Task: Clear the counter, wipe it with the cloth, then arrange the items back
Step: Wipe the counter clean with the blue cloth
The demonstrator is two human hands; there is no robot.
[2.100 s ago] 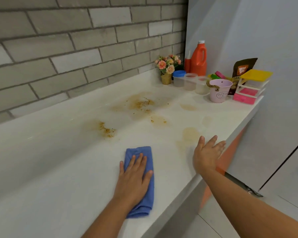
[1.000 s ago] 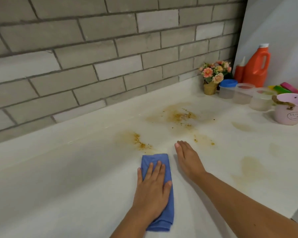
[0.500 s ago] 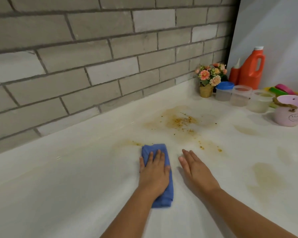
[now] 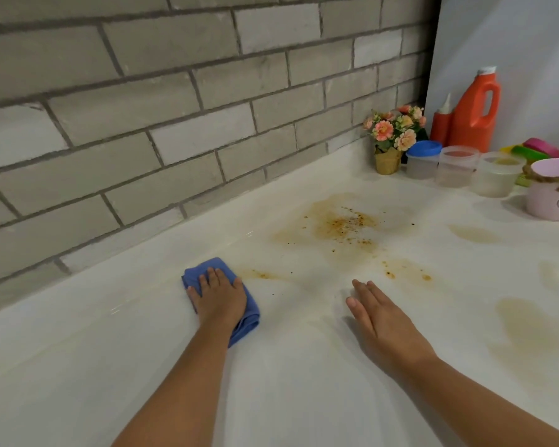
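Left hand (image 4: 219,297) presses blue cloth (image 4: 246,321) (folded) on stained counter (image 4: 304,382).

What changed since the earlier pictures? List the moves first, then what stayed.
The left hand, flat on the blue cloth, pushed it from the front edge of the counter toward the brick wall, across the nearest brown stain, now a thinner smear. The right hand came from that edge to rest flat on the counter. Unchanged: the big crumbed stain, flower pot, orange jug.

Pink pot (image 4: 550,201) — half past the right edge, lettering illegible
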